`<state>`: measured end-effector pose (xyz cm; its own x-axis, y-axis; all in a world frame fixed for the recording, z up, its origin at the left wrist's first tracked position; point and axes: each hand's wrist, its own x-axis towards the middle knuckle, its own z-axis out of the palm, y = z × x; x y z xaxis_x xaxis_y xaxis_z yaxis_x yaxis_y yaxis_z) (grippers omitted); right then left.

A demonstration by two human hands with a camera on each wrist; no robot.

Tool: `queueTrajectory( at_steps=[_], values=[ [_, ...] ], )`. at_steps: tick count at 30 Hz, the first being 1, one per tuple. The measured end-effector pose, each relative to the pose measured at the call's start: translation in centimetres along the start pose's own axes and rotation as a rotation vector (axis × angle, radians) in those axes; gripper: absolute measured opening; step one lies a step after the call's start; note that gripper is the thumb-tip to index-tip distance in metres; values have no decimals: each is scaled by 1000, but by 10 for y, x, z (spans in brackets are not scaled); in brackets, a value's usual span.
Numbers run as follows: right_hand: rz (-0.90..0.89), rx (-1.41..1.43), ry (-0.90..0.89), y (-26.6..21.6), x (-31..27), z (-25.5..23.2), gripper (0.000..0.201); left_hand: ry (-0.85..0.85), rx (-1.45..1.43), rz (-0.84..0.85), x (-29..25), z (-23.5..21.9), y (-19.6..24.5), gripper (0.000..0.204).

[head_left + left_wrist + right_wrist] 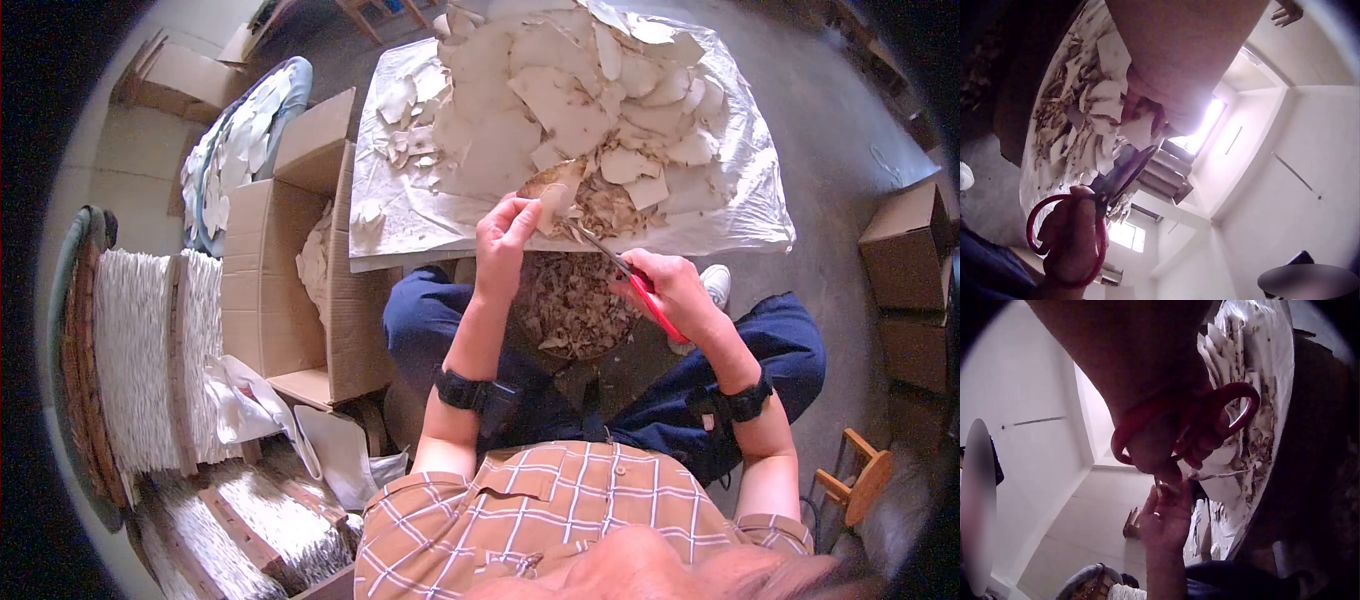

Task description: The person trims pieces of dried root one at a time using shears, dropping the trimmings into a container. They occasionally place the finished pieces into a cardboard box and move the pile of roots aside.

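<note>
My left hand point(503, 245) pinches a thin, pale, flat piece point(556, 205) with a brownish edge over the near side of the table. Red-handled scissors point(645, 292) are in my right hand point(675, 287), their blades directed at that piece. From the left wrist, the scissors' red loops point(1102, 250) show round the fingers and thumb, with the dark blades close to the held piece point(1138, 131). In the right wrist view the two red loops point(1247, 415) stand apart, and the left hand point(1166, 519) is just beyond the blade tips.
A large heap of pale flat pieces point(500, 120) covers much of the white-sheeted table point(385, 240). Brown scraps fill a container point(575, 310) between the knees. Left stand an open cardboard box point(250, 290) and stacked white sheets point(135, 360); a wooden stool point(860, 480) is at right.
</note>
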<state>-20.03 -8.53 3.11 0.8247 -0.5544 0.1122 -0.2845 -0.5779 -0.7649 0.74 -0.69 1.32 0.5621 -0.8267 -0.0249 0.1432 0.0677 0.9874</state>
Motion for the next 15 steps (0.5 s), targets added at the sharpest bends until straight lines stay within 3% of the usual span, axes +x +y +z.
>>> queueTrajectory(
  at_steps=[5, 7, 8, 10, 15],
  values=[
    [-11, -25, -32, 1, -2, 1, 21, -26, -5, 14, 1, -4, -2, 16],
    [-53, -43, -39, -2, -3, 3, 20, -101, 265, 91, 0, -3, 1, 16],
    [-53, -43, -41, -4, -3, 3, 20, -99, 265, 90, -1, -1, 2, 16],
    [-37, -110, -25, -5, -3, 4, 20, 59, -321, -51, -1, 4, 4, 16],
    [5, -107, 88, 2, 1, 8, 20, 107, -502, -54, 6, -5, 2, 16]
  ],
)
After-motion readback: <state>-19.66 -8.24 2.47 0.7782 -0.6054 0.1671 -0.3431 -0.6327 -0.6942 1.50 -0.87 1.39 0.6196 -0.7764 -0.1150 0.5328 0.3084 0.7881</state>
